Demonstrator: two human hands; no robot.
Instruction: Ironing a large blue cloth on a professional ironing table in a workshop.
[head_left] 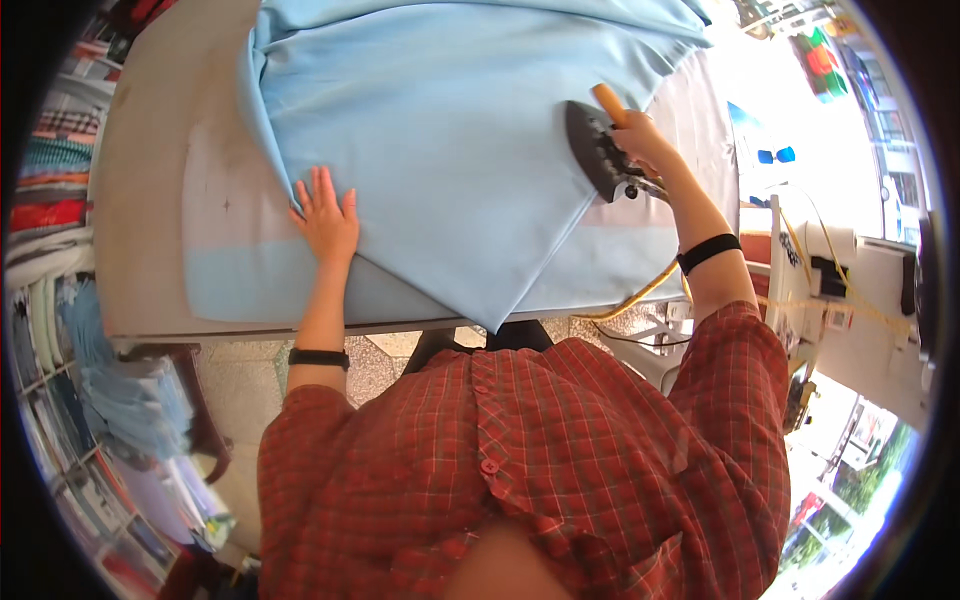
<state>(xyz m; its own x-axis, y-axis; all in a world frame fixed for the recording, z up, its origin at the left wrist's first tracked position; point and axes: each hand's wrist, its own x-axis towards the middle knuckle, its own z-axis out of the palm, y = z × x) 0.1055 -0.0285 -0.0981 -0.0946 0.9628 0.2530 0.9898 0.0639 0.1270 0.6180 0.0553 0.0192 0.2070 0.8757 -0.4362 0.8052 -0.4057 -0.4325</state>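
A light blue cloth [440, 150] is spread over the padded ironing table [150, 190], one pointed corner hanging past the near edge. My left hand [328, 218] lies flat with fingers apart on the cloth's left edge. On the right, my right hand [642, 142] is wrapped round the orange-yellow handle of a clothes iron [590, 150]. The iron's dark soleplate edge shows, and its tip points up and to the left. It is at the cloth's right edge; whether it presses flat or is slightly tilted I cannot tell.
A yellow hose or cord [645, 292] runs from near the iron over the table's near edge. Shelves of folded fabrics [50, 185] stand at the left, with light blue garments [130, 385] below. A sewing machine-like white unit [850, 330] with a thread cone [832, 240] is at the right.
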